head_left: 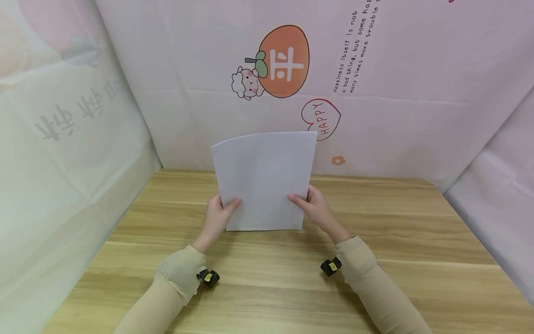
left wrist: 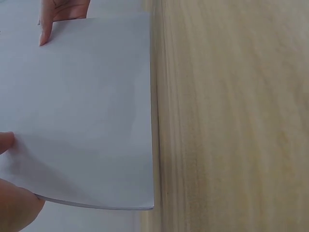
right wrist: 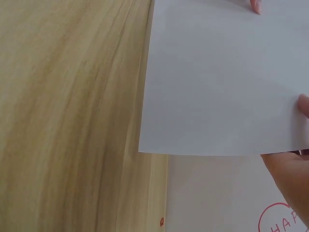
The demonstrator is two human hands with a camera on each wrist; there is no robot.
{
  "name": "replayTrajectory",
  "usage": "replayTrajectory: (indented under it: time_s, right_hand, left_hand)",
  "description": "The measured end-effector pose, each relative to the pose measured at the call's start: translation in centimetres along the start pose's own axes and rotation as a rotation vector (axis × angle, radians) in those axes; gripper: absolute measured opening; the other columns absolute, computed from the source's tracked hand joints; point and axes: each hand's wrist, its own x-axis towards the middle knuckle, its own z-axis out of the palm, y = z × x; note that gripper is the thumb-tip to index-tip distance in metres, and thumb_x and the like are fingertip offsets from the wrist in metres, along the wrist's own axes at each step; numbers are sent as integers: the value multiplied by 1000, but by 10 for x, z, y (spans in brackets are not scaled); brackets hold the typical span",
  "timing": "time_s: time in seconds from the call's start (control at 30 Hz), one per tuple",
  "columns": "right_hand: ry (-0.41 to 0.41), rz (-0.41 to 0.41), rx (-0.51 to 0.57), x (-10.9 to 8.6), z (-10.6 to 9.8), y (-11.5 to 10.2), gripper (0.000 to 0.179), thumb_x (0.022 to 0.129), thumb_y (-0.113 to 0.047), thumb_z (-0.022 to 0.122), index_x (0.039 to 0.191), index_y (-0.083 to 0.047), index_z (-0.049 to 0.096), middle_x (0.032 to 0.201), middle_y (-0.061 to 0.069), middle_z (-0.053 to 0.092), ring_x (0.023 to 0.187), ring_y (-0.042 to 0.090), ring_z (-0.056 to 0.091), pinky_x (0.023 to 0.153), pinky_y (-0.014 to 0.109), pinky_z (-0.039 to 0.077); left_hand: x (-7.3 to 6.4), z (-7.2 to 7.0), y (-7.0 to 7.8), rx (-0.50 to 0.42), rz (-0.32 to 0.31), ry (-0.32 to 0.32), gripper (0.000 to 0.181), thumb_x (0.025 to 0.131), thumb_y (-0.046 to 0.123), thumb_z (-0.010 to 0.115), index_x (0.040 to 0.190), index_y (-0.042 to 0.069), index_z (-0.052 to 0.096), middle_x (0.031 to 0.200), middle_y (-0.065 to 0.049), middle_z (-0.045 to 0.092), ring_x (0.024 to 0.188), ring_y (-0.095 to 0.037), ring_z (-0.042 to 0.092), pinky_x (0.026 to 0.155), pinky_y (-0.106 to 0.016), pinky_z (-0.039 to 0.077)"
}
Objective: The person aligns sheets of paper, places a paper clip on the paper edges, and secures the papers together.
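Observation:
A stack of blank white paper (head_left: pixel 264 181) is held upright above the wooden table, its top left corner bent a little. My left hand (head_left: pixel 219 213) grips its left edge, thumb on the front face and fingers behind. On the opposite edge my right hand (head_left: pixel 319 208) holds it the same way. The left wrist view shows the paper (left wrist: pixel 96 111) with a thin layered edge near the left hand (left wrist: pixel 17 203). In the right wrist view the right hand (right wrist: pixel 289 179) is partly cut off by the frame. Fingers behind the sheets are mostly hidden.
The wooden table (head_left: pixel 267 278) spreads out below the paper. Behind it rises a pale pink printed cloth (head_left: pixel 200 60) with an orange fruit drawing and lettering. White cloth hangs at the left (head_left: pixel 62 162) and right sides. Each wrist carries a small black camera (head_left: pixel 210 278).

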Motion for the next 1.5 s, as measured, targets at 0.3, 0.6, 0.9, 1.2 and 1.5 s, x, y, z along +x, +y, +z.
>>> replayTrajectory:
  time_s: [0.3, 0.6, 0.9, 1.2, 1.5]
  right_hand:
    - [5, 13, -4, 2, -2, 16, 38, 92, -7, 60, 127, 6, 51, 126, 24, 58, 107, 8, 58, 86, 18, 47]
    - [-23, 17, 14, 3, -6, 38, 43, 89, -13, 66, 128, 0, 53, 126, 20, 59, 113, 23, 58, 89, 29, 50]
    - [-103, 106, -93, 0, -11, 41, 46, 88, -18, 68, 127, 1, 52, 124, 20, 60, 111, 27, 59, 88, 35, 51]
    - [-166, 123, -92, 1, -12, 43, 44, 88, -12, 68, 125, 4, 52, 124, 22, 59, 113, 30, 57, 92, 40, 50]
    - [-166, 125, -138, 0, -12, 46, 41, 89, -8, 65, 125, 4, 52, 125, 21, 59, 115, 31, 57, 94, 43, 49]
  left_hand:
    - [-9, -1, 24, 18, -17, -29, 32, 90, 0, 60, 120, -11, 52, 122, -28, 59, 113, -37, 57, 96, -46, 47]
    - [-3, -5, -6, -15, -51, -64, 37, 89, 5, 63, 123, -5, 53, 125, -23, 58, 117, -35, 56, 101, -47, 43]
    - [-4, -8, -14, 104, -85, -126, 43, 87, 6, 65, 127, -5, 51, 128, -23, 57, 121, -37, 53, 102, -49, 42]
    - [-3, -9, -17, 179, -115, -173, 44, 87, 3, 64, 127, -7, 50, 131, -26, 54, 125, -39, 48, 105, -51, 37]
    - [-4, -6, -16, 175, -131, -172, 43, 88, 1, 62, 128, -9, 50, 132, -27, 52, 126, -40, 47, 105, -50, 37]
